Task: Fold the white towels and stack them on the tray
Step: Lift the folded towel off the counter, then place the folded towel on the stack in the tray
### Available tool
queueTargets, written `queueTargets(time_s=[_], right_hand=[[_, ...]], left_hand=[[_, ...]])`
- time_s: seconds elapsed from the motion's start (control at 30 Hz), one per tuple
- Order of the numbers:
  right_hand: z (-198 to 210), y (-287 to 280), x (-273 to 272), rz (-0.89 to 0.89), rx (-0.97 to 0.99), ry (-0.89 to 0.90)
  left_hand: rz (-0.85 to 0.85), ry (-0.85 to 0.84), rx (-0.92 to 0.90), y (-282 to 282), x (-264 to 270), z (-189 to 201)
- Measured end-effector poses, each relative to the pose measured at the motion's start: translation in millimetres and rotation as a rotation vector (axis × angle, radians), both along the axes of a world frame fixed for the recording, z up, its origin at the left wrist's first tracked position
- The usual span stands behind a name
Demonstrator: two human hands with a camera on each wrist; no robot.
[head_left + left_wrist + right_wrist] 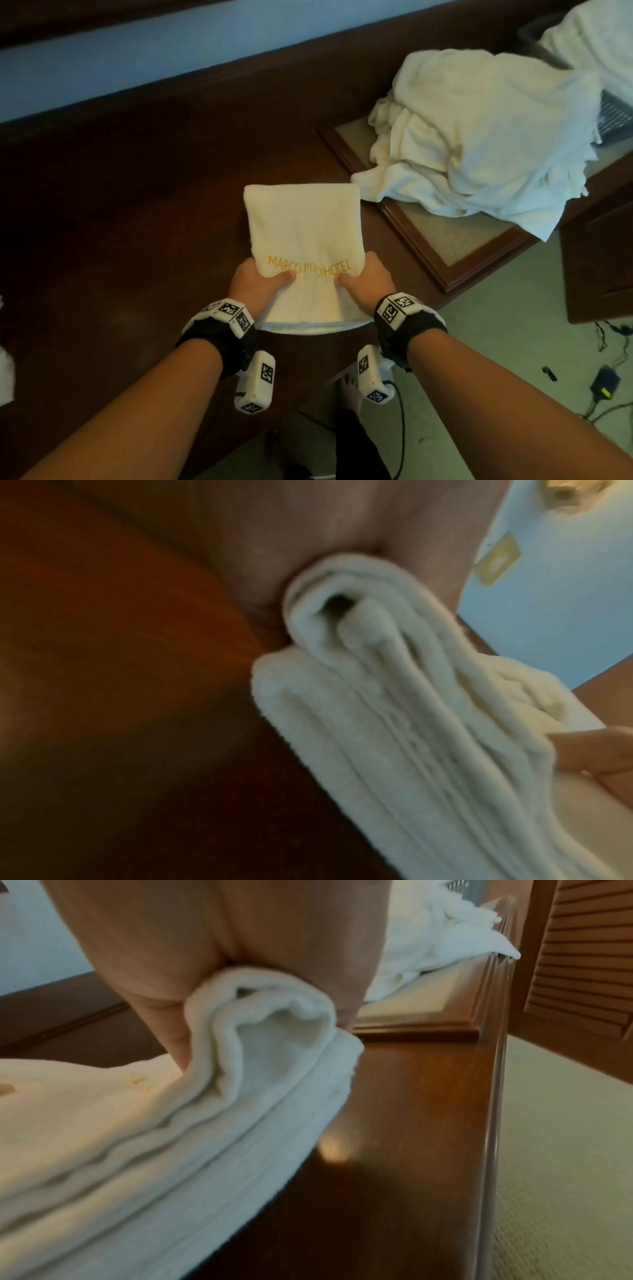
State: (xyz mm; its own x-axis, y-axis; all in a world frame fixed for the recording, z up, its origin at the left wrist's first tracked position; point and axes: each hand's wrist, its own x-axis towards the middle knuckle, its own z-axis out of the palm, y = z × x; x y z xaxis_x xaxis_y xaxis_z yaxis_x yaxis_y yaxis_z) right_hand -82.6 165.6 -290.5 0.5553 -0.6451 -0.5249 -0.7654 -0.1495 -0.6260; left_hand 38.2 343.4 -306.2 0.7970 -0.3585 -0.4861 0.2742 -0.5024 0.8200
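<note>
On wooden table [137,205], one folded towel [305,233], two hands gripping

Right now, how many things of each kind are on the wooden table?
Folded towel, gripped by left hand and right hand: 1
Heap of unfolded towels: 1, towels inside uncountable
Tray: 1
Total: 3

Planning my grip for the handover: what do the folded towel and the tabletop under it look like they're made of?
Folded towel: soft looped cloth, probably cotton terry; fuzzy nap and thick layered edges show, with lettering stitched in gold. Tabletop: dark, reddish-brown wood or veneer, seemingly varnished, since it mirrors a glint of light beside the towel.
</note>
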Motion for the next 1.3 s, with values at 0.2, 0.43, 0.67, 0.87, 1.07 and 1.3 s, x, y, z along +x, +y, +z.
queueTargets(time_s=[0.2, 0.43, 0.67, 0.87, 1.07, 1.3], right_hand=[[63.0, -19.6, -6.0, 0.013, -0.104, -0.076], [153.5, -55.2, -29.8, -0.041, -0.224, -0.234], [230.6, -134.6, -67.4, -0.087, -0.342, -0.305], [253.3, -240.8, -112.1, -0.096, -0.387, -0.357], [267.6, -364.2, -171.3, -0.098, -0.403, -0.368], [278.7, -457.0, -215.5, -0.101, -0.451, -0.367]], left_hand=[[-0.114, -0.115, -0.066, -22.3, 7.2, 66.3], [-0.187, -0.225, -0.209, -72.7, -1.7, 152.6], [-0.251, -0.301, -0.328, -160.8, -21.4, 223.7], [-0.292, -0.347, -0.4, -271.7, -59.0, 250.1], [-0.296, -0.392, -0.418, -395.0, -124.2, 262.7], [-0.299, -0.435, -0.404, -493.2, -163.7, 276.3]])
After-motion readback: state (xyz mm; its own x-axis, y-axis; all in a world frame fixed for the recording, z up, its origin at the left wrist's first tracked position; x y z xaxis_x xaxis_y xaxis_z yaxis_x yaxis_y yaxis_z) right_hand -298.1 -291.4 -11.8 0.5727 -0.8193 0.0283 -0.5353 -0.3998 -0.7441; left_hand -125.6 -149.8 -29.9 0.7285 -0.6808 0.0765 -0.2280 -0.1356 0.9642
